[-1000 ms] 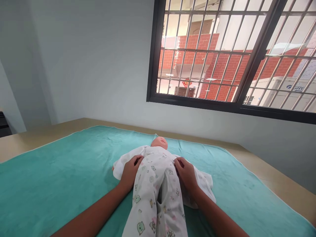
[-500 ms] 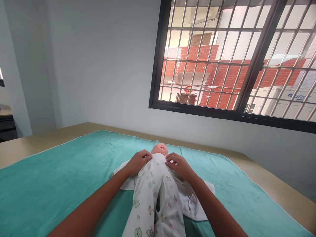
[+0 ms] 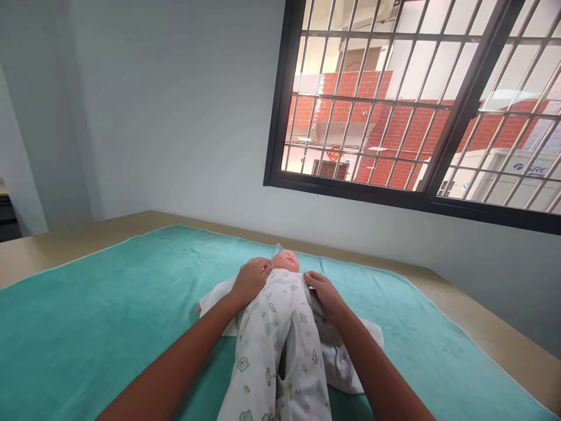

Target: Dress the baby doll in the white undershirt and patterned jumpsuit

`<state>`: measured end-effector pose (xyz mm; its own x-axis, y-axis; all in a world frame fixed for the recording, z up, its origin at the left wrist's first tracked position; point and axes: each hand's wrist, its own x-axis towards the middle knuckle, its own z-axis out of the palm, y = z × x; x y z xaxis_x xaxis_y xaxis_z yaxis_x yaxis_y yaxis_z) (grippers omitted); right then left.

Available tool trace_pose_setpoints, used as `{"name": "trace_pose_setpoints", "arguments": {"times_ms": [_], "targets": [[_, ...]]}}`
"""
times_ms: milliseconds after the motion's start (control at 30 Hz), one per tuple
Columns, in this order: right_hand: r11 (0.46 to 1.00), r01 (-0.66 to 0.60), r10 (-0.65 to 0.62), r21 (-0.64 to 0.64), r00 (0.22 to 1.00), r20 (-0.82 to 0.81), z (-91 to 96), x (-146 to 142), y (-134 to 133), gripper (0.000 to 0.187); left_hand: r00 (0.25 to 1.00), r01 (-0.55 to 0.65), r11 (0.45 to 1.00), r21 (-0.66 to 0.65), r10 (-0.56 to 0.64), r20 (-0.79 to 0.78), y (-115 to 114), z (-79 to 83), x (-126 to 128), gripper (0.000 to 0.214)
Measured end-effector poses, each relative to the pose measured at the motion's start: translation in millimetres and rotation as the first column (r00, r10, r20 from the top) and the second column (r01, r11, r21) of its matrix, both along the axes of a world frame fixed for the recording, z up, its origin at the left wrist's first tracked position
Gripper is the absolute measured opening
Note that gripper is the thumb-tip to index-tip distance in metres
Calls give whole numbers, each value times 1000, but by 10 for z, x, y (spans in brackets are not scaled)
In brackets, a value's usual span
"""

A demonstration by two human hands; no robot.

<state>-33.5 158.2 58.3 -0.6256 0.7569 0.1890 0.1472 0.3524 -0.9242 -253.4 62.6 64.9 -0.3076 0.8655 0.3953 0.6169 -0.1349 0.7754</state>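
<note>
Two-handed hold at waist end of printed pants, which lie along front of doll, legs twd camera. W/ L hand, touches L waist corner, fingers tog. & curled; can't tell if pinching, tips partly hidden. W/ R hand, pinches R waist edge. Doll's head just past waistband, face up; white top under pants, out both sides. All on green cloth over table, nr barred window.
</note>
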Motion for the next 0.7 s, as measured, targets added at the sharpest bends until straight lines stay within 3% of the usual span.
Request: {"name": "trace_pose_setpoints", "arguments": {"times_ms": [200,400,533,700], "targets": [[954,200,-206,224,978,4,-109,-150,3,30,993,-59,998,4,59,-99,112,-206,-133,33],[926,253,-288,281,954,90,-206,-193,83,36,989,-70,996,53,76,-130,159,-319,-254,28],[939,226,-260,261,960,105,-219,-189,118,37,988,-58,994,93,71,-134,150,-361,-289,29],[974,77,-105,212,987,125,-126,-41,107,36,988,-113,988,106,123,-96,126,-417,-320,31]]}}
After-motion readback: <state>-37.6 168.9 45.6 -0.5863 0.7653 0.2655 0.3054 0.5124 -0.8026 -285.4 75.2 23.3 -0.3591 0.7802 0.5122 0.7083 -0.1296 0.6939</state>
